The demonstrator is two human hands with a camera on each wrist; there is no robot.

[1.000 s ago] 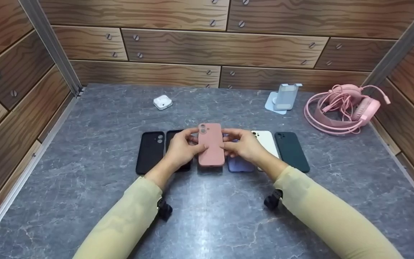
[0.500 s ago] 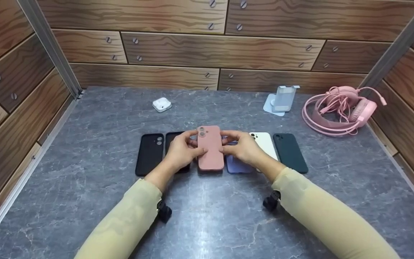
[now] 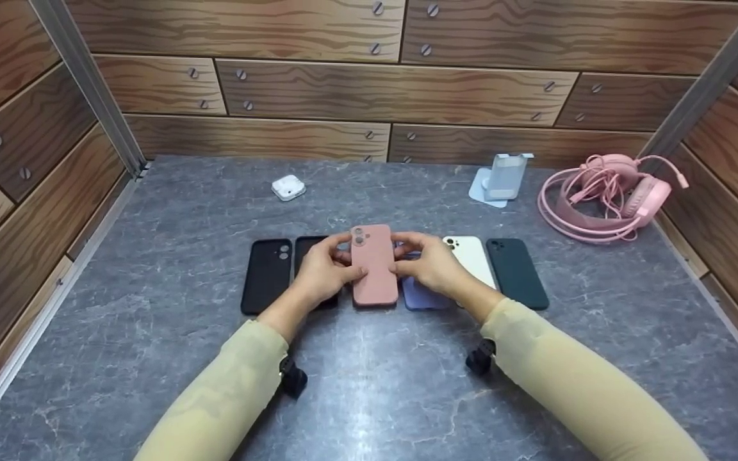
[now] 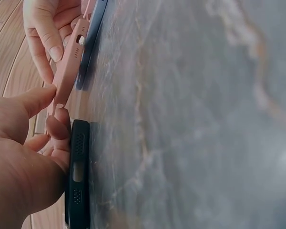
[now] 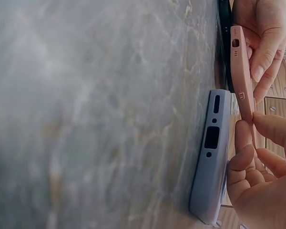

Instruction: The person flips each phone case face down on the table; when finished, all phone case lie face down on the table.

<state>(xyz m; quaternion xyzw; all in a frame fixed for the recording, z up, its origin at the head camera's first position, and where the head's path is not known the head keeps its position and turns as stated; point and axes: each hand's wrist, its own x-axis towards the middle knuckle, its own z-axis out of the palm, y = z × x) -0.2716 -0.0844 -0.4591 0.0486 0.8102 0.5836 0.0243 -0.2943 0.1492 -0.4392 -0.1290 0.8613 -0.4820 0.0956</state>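
Six phone cases [image 3: 377, 275], two hands [image 3: 322, 271], one headset [image 3: 654, 195], one stand [image 3: 507, 178], one box [image 3: 288, 187].

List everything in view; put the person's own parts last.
Flat pink phone case: 1, pink, held mid-row
Flat black phone cases: 2, black, left of it
Flat blue case: 1, blue, right of it
Flat white case: 1, white, next right
Flat green case: 1, dark green, right end
Rounded-square box: 1, white, back left
Upright stand: 1, light blue, back right
Wired headset: 1, pink, far right
Marbled tabletop: 1, grey, beneath
Plank-patterned walls: 3, brown, back and sides
Metal posts: 2, grey, rear corners
Wrist cameras: 2, black, by wrists
Sleeves: 2, pale yellow-green, both forearms
Left hand: 1, bare, pink case's left edge
Right hand: 1, bare, pink case's right edge
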